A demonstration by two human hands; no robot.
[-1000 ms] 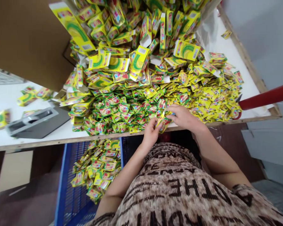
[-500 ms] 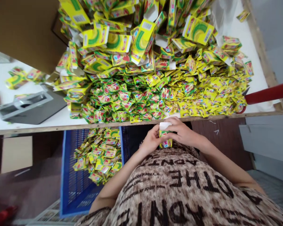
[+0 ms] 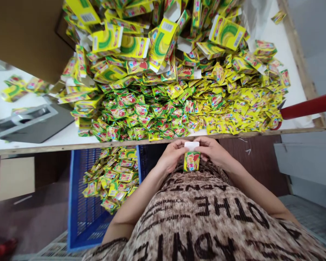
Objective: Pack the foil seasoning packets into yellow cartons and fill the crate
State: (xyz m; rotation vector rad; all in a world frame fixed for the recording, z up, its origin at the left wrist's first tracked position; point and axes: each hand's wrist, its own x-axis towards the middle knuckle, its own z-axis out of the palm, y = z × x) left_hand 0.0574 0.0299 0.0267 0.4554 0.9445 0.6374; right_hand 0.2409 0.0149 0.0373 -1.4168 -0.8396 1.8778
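Just below the table edge, close to my body, I hold a small yellow-green carton (image 3: 191,159) upright with its white flap at the top. My left hand (image 3: 170,156) pinches its left side and my right hand (image 3: 213,151) pinches its right side, fingers of both closed on it. Right in front of them, on the white table (image 3: 38,139), lies a big heap of yellow-green sachets (image 3: 165,112). Behind the sachets is a pile of flat and folded yellow cartons (image 3: 152,43).
A blue plastic crate (image 3: 78,203) under the table at my left holds several sachets (image 3: 114,177). A grey tape dispenser (image 3: 29,123) sits on the table's left part. A brown cardboard box (image 3: 24,32) stands top left. A red bar (image 3: 309,107) juts in at the right.
My hands have drawn back from the sachet heap toward my body, carrying the small carton; it now stands upright between both hands. The view shifted slightly down.
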